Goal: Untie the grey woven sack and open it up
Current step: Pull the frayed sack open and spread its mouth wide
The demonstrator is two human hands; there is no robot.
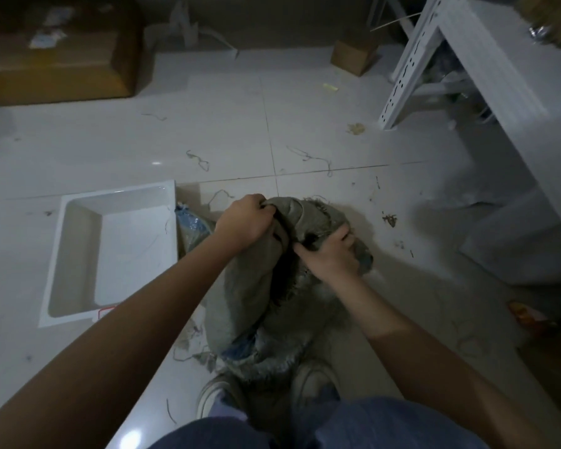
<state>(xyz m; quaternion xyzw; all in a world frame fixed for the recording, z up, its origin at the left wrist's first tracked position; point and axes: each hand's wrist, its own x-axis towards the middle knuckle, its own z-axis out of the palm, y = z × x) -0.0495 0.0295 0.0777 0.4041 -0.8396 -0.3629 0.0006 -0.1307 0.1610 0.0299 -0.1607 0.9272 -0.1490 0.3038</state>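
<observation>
The grey woven sack (250, 306) stands on the tiled floor just in front of my feet, its frayed top bunched upward. My left hand (245, 222) is clenched on the left side of the sack's mouth. My right hand (332, 254) grips the right side of the cloth, fingers curled into the folds. Between the two hands a dark gap shows in the fabric. I cannot see any tie or string on the sack's mouth. What lies inside is hidden.
A white rectangular tray (78, 254) lies on the floor to the left. A blue plastic bag (191, 226) sits between the tray and the sack. White metal shelving (467, 69) stands at the right, cardboard boxes (55, 53) at the back left. Loose threads litter the tiles.
</observation>
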